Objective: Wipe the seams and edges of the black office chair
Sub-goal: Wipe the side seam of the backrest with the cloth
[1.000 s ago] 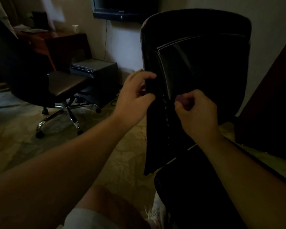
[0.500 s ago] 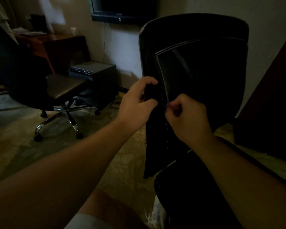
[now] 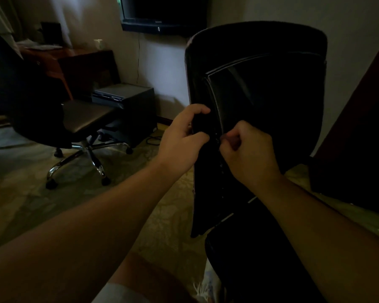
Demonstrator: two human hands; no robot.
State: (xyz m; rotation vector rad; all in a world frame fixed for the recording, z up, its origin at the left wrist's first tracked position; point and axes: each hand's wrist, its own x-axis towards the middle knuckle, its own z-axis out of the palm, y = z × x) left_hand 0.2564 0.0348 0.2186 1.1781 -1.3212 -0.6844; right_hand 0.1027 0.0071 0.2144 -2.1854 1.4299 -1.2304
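The black office chair (image 3: pixel 271 101) stands right in front of me, its tall backrest facing me and its seat (image 3: pixel 260 259) below. A pale stitched seam (image 3: pixel 214 101) runs down the backrest's left side. My left hand (image 3: pixel 182 141) grips the backrest's left edge, fingers curled round it. My right hand (image 3: pixel 247 152) is curled into a fist just right of it, thumb and forefinger pinched together at the seam. Whether a cloth sits between the fingers is too dark to tell.
A second office chair (image 3: pixel 53 110) on a chrome wheeled base stands to the left on the patterned carpet (image 3: pixel 31 204). Behind it are a wooden desk (image 3: pixel 59 60) and a dark low cabinet (image 3: pixel 129 101). A wall-mounted screen (image 3: pixel 162 14) hangs above. Dark furniture (image 3: pixel 363 138) stands at the right.
Both hands have slid a little down the backrest's left edge and seam. My right hand has drawn closer to my left hand.
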